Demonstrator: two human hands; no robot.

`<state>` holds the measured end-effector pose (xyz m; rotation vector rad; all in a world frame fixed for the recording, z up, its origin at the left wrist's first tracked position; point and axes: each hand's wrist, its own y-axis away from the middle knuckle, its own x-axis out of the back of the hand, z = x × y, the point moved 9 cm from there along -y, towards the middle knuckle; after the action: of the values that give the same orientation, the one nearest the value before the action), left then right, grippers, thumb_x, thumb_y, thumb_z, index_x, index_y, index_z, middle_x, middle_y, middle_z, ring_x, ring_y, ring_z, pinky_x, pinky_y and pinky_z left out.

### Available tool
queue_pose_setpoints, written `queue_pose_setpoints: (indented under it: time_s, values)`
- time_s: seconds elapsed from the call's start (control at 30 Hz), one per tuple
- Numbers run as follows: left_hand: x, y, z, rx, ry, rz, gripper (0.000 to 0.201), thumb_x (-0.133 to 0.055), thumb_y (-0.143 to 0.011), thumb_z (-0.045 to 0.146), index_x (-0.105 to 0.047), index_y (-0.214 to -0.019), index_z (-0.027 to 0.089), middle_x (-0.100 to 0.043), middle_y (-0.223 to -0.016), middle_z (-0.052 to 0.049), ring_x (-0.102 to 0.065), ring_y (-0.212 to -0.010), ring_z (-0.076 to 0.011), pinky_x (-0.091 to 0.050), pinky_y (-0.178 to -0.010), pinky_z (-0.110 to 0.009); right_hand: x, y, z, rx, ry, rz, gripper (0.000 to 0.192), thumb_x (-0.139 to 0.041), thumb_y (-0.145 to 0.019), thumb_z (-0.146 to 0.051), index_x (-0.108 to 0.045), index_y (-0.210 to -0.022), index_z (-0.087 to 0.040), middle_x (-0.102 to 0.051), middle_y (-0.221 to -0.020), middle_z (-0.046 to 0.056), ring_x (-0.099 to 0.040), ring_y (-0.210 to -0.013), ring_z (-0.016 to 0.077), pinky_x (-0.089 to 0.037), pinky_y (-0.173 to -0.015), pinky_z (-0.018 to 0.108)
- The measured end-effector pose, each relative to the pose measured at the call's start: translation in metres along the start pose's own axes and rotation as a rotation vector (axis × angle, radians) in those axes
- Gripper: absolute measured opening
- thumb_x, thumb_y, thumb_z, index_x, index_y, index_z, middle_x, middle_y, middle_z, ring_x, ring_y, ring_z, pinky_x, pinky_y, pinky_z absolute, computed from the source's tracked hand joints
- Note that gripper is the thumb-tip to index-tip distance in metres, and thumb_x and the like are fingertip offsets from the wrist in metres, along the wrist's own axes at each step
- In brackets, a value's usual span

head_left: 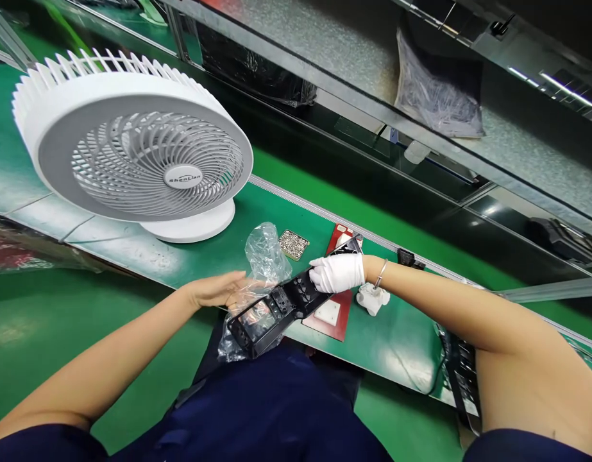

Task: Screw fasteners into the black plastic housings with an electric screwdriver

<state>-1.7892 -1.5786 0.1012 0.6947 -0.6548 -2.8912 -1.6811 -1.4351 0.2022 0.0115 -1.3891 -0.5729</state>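
Note:
A long black plastic frame [288,300] slants across the front edge of the bench, with an open rectangular window at its lower left end. My right hand [337,273], in a white glove, is closed around its upper part. A crumpled clear plastic bag [267,251] bunches up behind the frame's lower end and hangs below it. My bare left hand [222,290] grips the bag beside that end; some of its fingers are covered by the film. Whether the frame's lower end is inside the bag, I cannot tell.
A large white fan [146,154] stands on the green bench [392,346] at left. Behind the frame lie a tray of small metal pieces [294,245] and a red board [341,314] with white blocks. A crumpled white item [373,298] and black parts [462,372] are rightward.

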Motion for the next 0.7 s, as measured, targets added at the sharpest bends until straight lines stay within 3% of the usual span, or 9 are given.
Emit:
queue_pose_setpoints:
  time_s: [0.07, 0.13, 0.23, 0.3, 0.4, 0.53, 0.6, 0.67, 0.7]
  values:
    - [-0.001, -0.006, -0.009, 0.064, 0.080, -0.037, 0.082, -0.066, -0.074, 0.078, -0.070, -0.126, 0.015, -0.077, -0.114, -0.018, -0.073, -0.101, -0.0373, -0.059, -0.069, -0.038, -0.001, 0.003, -0.003, 0.009, 0.024, 0.035, 0.028, -0.043, -0.096, -0.013, -0.066, -0.080, -0.018, -0.061, -0.082, 0.003, -0.051, -0.075, 0.0120, -0.051, -0.095, 0.033]
    - [0.001, -0.012, -0.012, 0.066, 0.092, 0.004, 0.073, -0.071, -0.075, 0.069, -0.068, -0.122, 0.013, -0.077, -0.107, -0.019, -0.074, -0.090, -0.0328, -0.056, -0.062, -0.034, -0.001, 0.006, -0.005, 0.007, 0.050, 0.068, 0.025, -0.045, -0.094, -0.014, -0.066, -0.081, -0.019, -0.061, -0.082, 0.002, -0.051, -0.074, 0.0117, -0.052, -0.095, 0.032]
    - [0.000, -0.014, -0.003, 0.017, -0.023, 0.120, 0.073, -0.080, -0.074, 0.058, -0.059, -0.129, 0.015, -0.077, -0.096, -0.016, -0.071, -0.073, -0.0246, -0.050, -0.055, -0.028, 0.001, 0.008, -0.008, -0.007, 0.096, 0.117, 0.021, -0.049, -0.093, -0.013, -0.066, -0.083, -0.020, -0.061, -0.082, 0.001, -0.051, -0.074, 0.0102, -0.052, -0.096, 0.031]
    - [-0.015, -0.012, 0.005, -0.004, -0.137, 0.084, 0.073, -0.082, -0.071, 0.060, -0.059, -0.125, 0.017, -0.076, -0.087, -0.011, -0.067, -0.066, -0.0214, -0.046, -0.053, -0.027, 0.003, 0.008, -0.012, -0.002, 0.131, 0.146, 0.019, -0.050, -0.092, -0.013, -0.066, -0.083, -0.020, -0.061, -0.082, 0.001, -0.051, -0.074, 0.0096, -0.053, -0.097, 0.030]
    - [-0.042, -0.006, 0.020, -0.062, -0.424, -0.009, 0.043, -0.073, -0.076, 0.057, -0.065, -0.089, 0.018, -0.067, -0.069, -0.003, -0.058, -0.061, -0.0175, -0.046, -0.061, -0.028, 0.011, 0.007, -0.015, 0.018, 0.180, 0.181, 0.018, -0.052, -0.093, -0.016, -0.064, -0.081, -0.021, -0.061, -0.080, 0.000, -0.053, -0.073, 0.0094, -0.055, -0.097, 0.030]
    - [-0.047, -0.001, 0.032, -0.114, -0.784, 0.160, 0.030, -0.052, -0.081, 0.043, -0.056, -0.061, 0.021, -0.062, -0.067, -0.002, -0.058, -0.069, -0.0191, -0.045, -0.072, -0.029, 0.042, 0.008, -0.003, -0.077, 0.194, 0.211, 0.021, -0.048, -0.095, -0.013, -0.062, -0.080, -0.019, -0.062, -0.083, 0.000, -0.053, -0.074, 0.0081, -0.054, -0.092, 0.028]
    - [-0.044, -0.002, 0.031, -0.121, -0.802, 0.248, 0.032, -0.045, -0.081, 0.044, -0.055, -0.060, 0.022, -0.062, -0.068, -0.003, -0.059, -0.071, -0.0208, -0.046, -0.074, -0.031, 0.066, 0.016, 0.008, -0.216, 0.154, 0.231, 0.024, -0.044, -0.098, -0.014, -0.066, -0.090, -0.018, -0.065, -0.092, 0.002, -0.056, -0.080, 0.0090, -0.053, -0.088, 0.027]
    - [-0.041, -0.005, 0.028, -0.127, -0.779, 0.304, 0.035, -0.039, -0.083, 0.048, -0.052, -0.063, 0.023, -0.059, -0.067, -0.003, -0.059, -0.067, -0.0215, -0.049, -0.074, -0.034, 0.091, 0.040, 0.031, -0.579, -0.039, 0.314, 0.028, -0.042, -0.103, -0.026, -0.069, -0.103, -0.019, -0.067, -0.101, 0.004, -0.060, -0.088, 0.0106, -0.052, -0.086, 0.026]
    - [-0.040, -0.007, 0.027, -0.137, -0.768, 0.335, 0.035, -0.037, -0.084, 0.050, -0.051, -0.066, 0.023, -0.058, -0.066, -0.003, -0.058, -0.066, -0.0216, -0.050, -0.073, -0.035, 0.095, 0.063, 0.043, -0.856, -0.217, 0.389, 0.032, -0.042, -0.104, -0.035, -0.069, -0.105, -0.020, -0.068, -0.103, 0.004, -0.061, -0.092, 0.0112, -0.051, -0.086, 0.026]
